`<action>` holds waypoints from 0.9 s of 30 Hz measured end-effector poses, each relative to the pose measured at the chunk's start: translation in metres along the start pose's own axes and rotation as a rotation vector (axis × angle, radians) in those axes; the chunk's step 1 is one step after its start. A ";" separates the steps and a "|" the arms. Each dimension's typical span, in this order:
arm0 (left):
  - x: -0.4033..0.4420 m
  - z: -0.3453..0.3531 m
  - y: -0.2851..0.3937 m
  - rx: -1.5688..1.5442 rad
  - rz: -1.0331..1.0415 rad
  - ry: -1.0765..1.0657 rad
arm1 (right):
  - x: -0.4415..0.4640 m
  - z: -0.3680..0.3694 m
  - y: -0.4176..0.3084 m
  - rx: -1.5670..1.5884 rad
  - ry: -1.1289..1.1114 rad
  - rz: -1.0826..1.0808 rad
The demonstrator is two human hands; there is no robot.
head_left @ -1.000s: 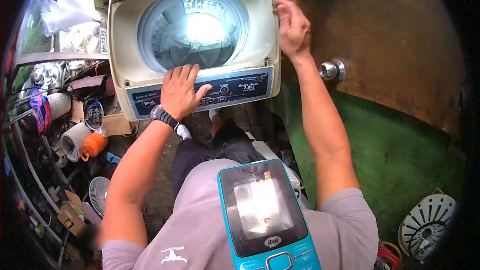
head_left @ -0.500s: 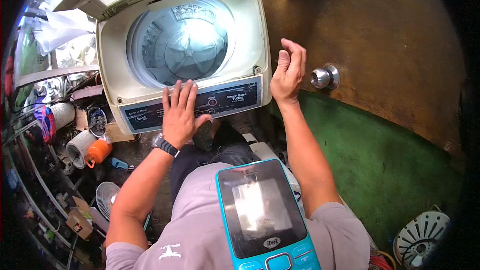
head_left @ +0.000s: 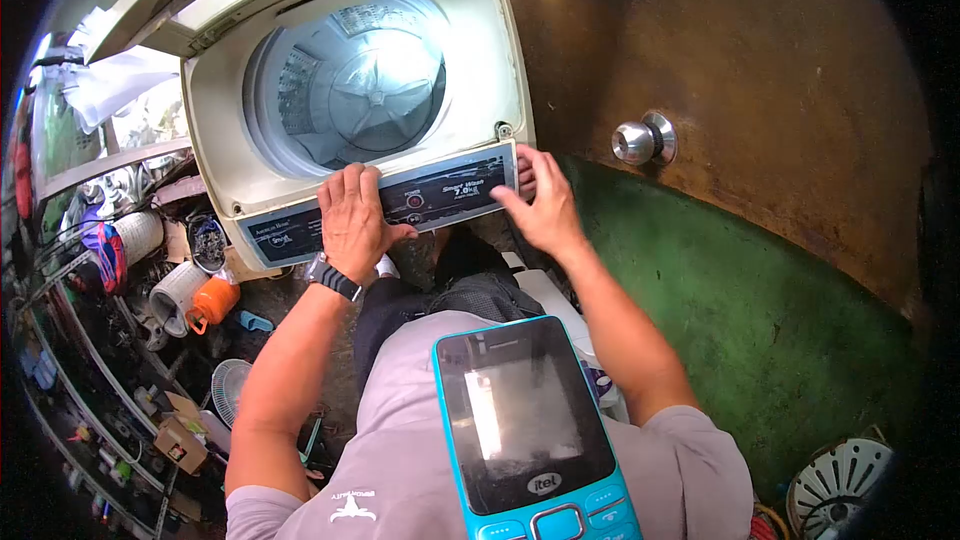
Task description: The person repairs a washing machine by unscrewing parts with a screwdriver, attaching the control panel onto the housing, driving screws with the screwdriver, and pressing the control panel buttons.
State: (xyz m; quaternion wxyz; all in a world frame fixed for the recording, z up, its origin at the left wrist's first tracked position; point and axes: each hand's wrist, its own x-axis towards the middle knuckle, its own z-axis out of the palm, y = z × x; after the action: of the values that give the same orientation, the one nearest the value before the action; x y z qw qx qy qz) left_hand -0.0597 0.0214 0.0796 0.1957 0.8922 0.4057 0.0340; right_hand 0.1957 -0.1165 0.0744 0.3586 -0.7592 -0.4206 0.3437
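Note:
A top-loading washing machine (head_left: 478, 70) stands before me with its lid raised, so the tub (head_left: 375, 90) shows. Along its front edge runs a dark control panel (head_left: 455, 188) with white lettering. My left hand (head_left: 350, 225), a black watch on its wrist, lies across the middle of the panel, fingers bent at the upper edge and thumb at the lower. At the right end of the panel, my right hand (head_left: 545, 205) holds the corner, thumb toward the front face and fingers around the side. The right fingertips are partly hidden.
A blue phone (head_left: 530, 420) hangs over my chest. On the right are a brown door with a round knob (head_left: 640, 140) and a green surface (head_left: 700, 320). Clutter at left includes an orange container (head_left: 213, 302), a fan (head_left: 230, 390) and a cardboard box (head_left: 183, 440).
My right hand has come down and left from beside the machine onto the panel's right end. The left hand's fingers have bent over the panel. The view has shifted slightly.

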 end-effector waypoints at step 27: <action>0.050 0.038 0.072 -0.153 0.249 -0.064 | 0.051 0.050 0.026 -0.272 0.454 -0.014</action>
State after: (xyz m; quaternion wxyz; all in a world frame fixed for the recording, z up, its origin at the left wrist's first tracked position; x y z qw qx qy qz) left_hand 0.0335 0.0036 0.0673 0.2701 0.9188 0.2816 0.0603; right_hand 0.1860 -0.0687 0.0164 0.3409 -0.8551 -0.3769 0.1027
